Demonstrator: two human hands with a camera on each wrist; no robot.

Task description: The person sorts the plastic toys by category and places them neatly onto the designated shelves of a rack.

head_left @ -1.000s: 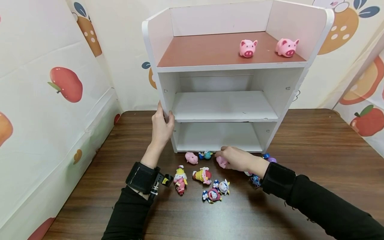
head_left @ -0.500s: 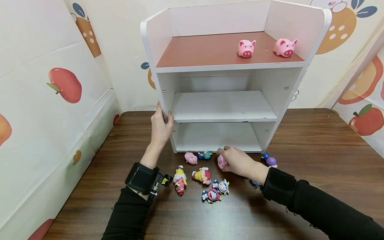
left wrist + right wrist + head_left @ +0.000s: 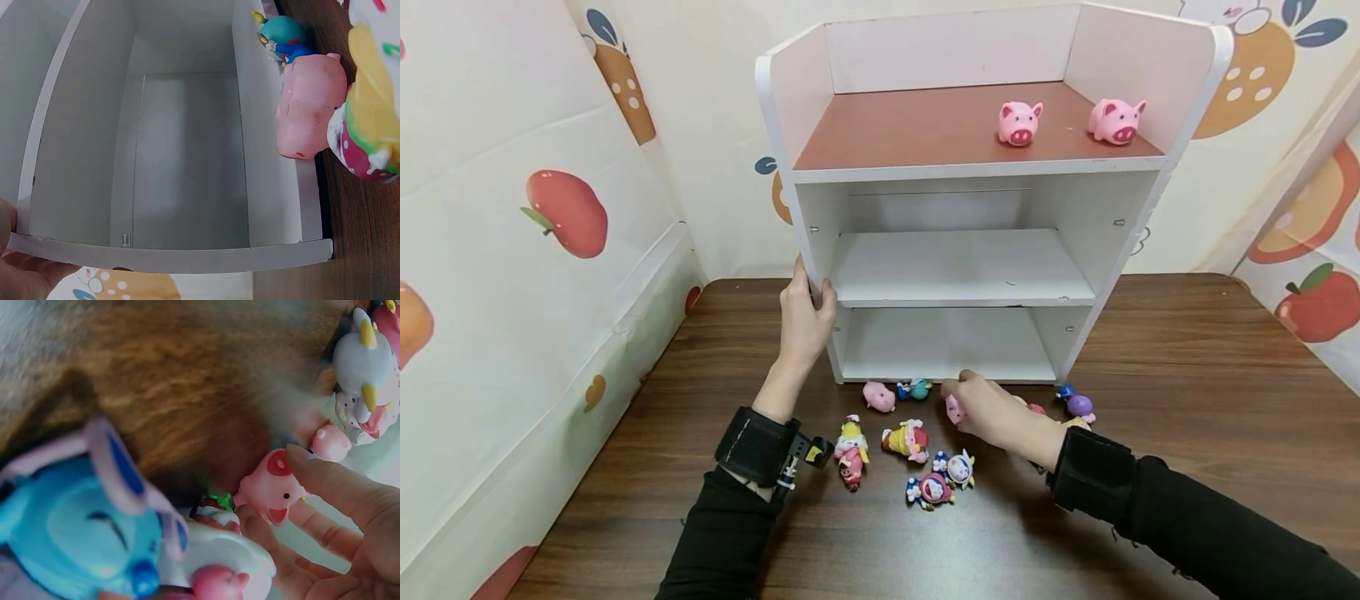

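Observation:
In the head view my left hand [image 3: 805, 323] grips the left side panel of a white shelf unit [image 3: 966, 303], thumb on the front edge. The left wrist view shows part of that hand [image 3: 25, 269] around the panel. My right hand [image 3: 996, 412] pinches a pink toy pig [image 3: 955, 410] on the table before the bottom shelf. In the right wrist view the pig [image 3: 270, 487] sits between thumb and fingers, its snout beside the thumb. A second pink pig [image 3: 879, 397] and a teal-and-blue figurine [image 3: 914, 389] lie left of it.
Two pink pigs [image 3: 1019, 124] stand on the brown top shelf. Several figurines lie on the wooden table [image 3: 820, 550]: a yellow-and-pink pair [image 3: 852, 454], a yellow-and-red one [image 3: 907, 439], a blue-and-pink cluster [image 3: 931, 488], and a purple one [image 3: 1079, 406]. A blue long-eared figurine [image 3: 94, 525] is beside my right wrist.
My right hand and wrist have shifted slightly, still holding the pig; a blue figurine near the wrist is now covered. My left hand keeps its grip on the panel.

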